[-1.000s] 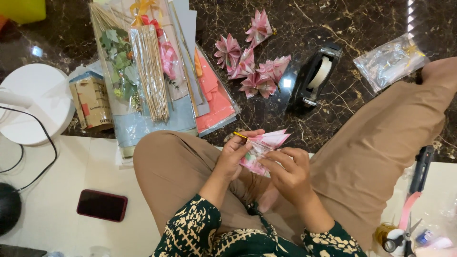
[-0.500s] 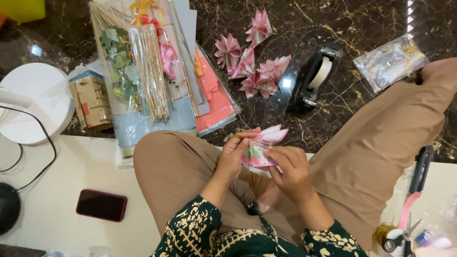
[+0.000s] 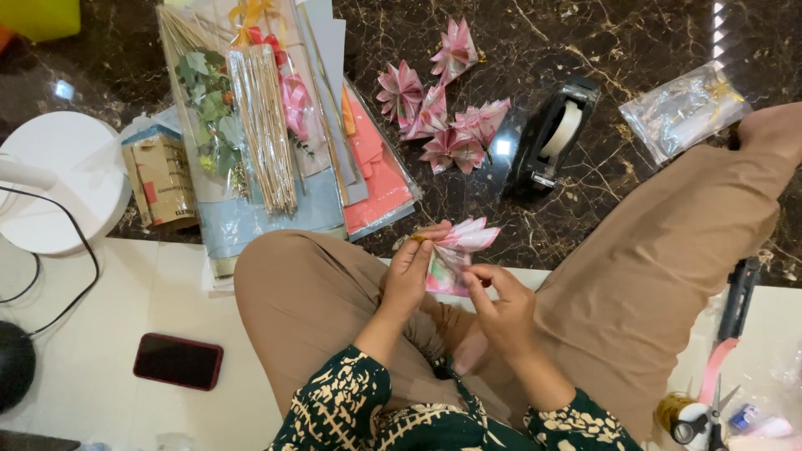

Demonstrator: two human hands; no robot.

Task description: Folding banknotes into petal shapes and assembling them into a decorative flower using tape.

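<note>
She sits cross-legged on the floor, and both hands are on a pink folded paper flower (image 3: 455, 255) held above her lap. The left hand (image 3: 409, 276) pinches its upper edge between thumb and fingertips; the right hand (image 3: 501, 305) grips the lower part, fingers curled around the folds. I'd say she is in the middle of shaping or spreading the petals, and the next move calls for a light, steady pinch so the creases hold without tearing. Five finished pink paper flowers (image 3: 434, 108) lie on the dark marble floor (image 3: 601, 209) ahead, near a black tape dispenser (image 3: 551, 138). A bundle of wooden sticks (image 3: 263, 125) rests on sheets of coloured paper (image 3: 376, 175) to the left.
</note>
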